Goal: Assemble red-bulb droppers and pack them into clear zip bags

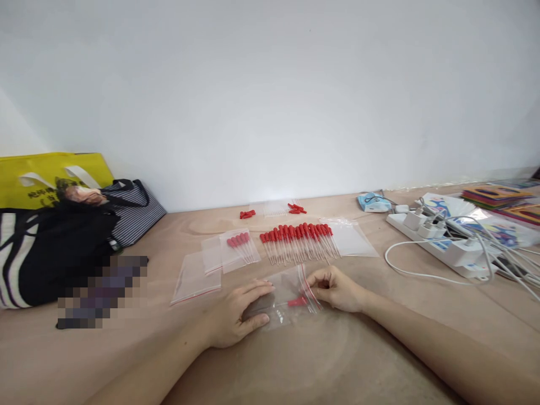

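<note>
Bag (280, 316), clear and red-edged, lies between our hands, a red-topped dropper (297, 302) showing through. Our left hand (236, 313) rests on one end, thumb and fingers parted; our right hand (338, 289) pinches the red-lined edge, just beside the bulb. To the left we note flat clear bags (196, 277), one holding droppers (239, 241). Close beyond our bag — a dropper row (286, 232), crowding that side. Power strip (439, 243) well right. Farthest, near the wall (270, 101) — two red heaps (247, 214).
</note>
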A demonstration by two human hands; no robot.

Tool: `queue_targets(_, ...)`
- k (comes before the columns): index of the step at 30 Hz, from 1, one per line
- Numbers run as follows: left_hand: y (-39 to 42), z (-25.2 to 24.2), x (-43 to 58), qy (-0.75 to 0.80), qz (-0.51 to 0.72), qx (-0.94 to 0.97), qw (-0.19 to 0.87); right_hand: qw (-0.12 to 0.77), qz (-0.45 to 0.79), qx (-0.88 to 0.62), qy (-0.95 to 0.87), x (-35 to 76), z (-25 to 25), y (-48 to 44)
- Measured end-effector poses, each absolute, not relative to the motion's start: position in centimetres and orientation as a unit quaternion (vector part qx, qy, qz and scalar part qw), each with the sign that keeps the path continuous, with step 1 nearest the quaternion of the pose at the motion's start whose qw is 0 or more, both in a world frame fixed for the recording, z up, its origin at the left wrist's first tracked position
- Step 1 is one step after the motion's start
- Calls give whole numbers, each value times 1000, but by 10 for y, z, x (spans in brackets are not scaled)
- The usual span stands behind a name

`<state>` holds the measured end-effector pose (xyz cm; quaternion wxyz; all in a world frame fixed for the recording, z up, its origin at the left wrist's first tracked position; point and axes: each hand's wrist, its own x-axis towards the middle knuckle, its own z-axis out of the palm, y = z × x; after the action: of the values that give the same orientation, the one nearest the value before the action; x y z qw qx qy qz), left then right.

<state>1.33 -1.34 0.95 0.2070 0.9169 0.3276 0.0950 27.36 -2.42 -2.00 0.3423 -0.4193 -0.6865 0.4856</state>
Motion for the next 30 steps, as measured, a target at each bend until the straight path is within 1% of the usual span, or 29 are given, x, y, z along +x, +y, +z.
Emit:
queue_targets(3,-14,11,14,318,95,921,206,382,397,-484,-680,277,-21,-19)
queue_targets(6,-13,11,14,306,100,924,206,420,258,-556,-669,293,-16,-3)
queue_targets(9,-13,11,14,306,104,923,209,421,126,-626,-645,316,-10,26)
queue_targets(12,-13,13,14,307,108,921,213,370,44,-665,-648,335,-7,60)
queue_targets(15,-14,13,14,310,103,920,218,318,32,-670,-670,342,-11,90)
queue_targets(18,-14,11,13,313,102,918,219,305,54,-660,-684,342,-16,109)
queue_targets(23,-13,8,11,315,105,918,218,324,96,-636,-694,340,-19,123)
queue_targets(30,-13,11,13,312,107,918,219,386,192,-621,-655,350,-7,124)
